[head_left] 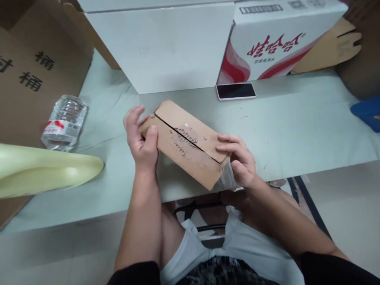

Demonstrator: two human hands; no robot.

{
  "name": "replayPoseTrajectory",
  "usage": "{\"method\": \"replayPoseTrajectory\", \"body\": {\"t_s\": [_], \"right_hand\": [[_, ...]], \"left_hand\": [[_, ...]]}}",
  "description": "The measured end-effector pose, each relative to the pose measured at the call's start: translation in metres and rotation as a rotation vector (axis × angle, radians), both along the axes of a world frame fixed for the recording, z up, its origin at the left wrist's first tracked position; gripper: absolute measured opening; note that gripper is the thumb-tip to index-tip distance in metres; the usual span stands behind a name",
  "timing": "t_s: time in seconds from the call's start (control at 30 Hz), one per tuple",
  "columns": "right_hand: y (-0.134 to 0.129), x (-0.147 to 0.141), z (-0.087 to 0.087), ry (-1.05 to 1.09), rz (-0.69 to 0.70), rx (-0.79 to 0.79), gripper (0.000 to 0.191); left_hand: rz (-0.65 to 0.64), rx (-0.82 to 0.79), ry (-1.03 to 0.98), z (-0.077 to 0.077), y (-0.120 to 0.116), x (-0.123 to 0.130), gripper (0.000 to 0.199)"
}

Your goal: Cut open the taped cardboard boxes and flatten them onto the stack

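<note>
A small brown cardboard box is held tilted between both hands above the front part of the table. A dark slit runs along its upper face, with worn printed marks beside it. My left hand grips the box's left end, the thumb on the upper face and the fingers round the far side. At the right end, my right hand holds the box with fingertips on its top edge. The underside of the box is hidden.
A phone lies before a large white box with red printing. Left on the table are a clear bottle, a large brown carton and a pale yellow object. Something blue sits at the right edge.
</note>
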State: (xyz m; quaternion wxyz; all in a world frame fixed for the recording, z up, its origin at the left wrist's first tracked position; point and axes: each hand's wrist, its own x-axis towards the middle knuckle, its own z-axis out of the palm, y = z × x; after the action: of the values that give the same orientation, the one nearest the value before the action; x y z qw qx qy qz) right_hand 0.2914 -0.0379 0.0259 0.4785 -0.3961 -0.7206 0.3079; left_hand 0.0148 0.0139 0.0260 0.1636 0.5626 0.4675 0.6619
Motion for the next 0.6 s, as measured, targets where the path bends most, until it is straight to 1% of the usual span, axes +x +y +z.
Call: {"method": "replayPoseTrajectory", "body": {"t_s": [0.07,0.13,0.23,0.3,0.33,0.37,0.43,0.5,0.57,0.6], "right_hand": [[-0.002,0.002,0.002,-0.008,-0.003,-0.02,0.056],[-0.003,0.003,0.002,0.022,0.015,-0.012,0.051],[-0.004,0.004,0.0,0.062,0.058,-0.003,0.042],[-0.003,0.003,-0.004,0.075,0.066,-0.018,0.044],[-0.002,0.003,-0.006,0.091,0.054,-0.047,0.049],[-0.001,0.003,-0.009,0.118,0.027,-0.093,0.057],[0.004,0.003,-0.015,0.185,-0.04,-0.234,0.07],[0.009,0.004,-0.019,0.202,-0.067,-0.413,0.071],[0.013,0.006,-0.02,0.17,-0.009,-0.566,0.072],[0.014,0.006,-0.02,0.165,0.045,-0.608,0.075]], "left_hand": [[-0.032,-0.028,0.1,0.002,-0.001,0.0,0.04],[-0.069,-0.059,0.163,0.005,-0.003,-0.001,0.041],[-0.097,-0.072,0.193,0.008,-0.006,-0.002,0.044],[-0.104,-0.059,0.215,0.007,-0.006,-0.005,0.044],[-0.11,-0.051,0.222,0.006,-0.006,-0.007,0.045],[-0.113,-0.046,0.219,0.004,-0.006,-0.009,0.046],[-0.086,-0.048,0.178,0.002,-0.005,-0.015,0.048],[-0.009,-0.049,0.118,0.0,-0.004,-0.023,0.05],[0.097,-0.056,0.034,-0.002,-0.003,-0.033,0.049],[0.124,-0.08,-0.004,-0.003,-0.003,-0.037,0.048]]}}
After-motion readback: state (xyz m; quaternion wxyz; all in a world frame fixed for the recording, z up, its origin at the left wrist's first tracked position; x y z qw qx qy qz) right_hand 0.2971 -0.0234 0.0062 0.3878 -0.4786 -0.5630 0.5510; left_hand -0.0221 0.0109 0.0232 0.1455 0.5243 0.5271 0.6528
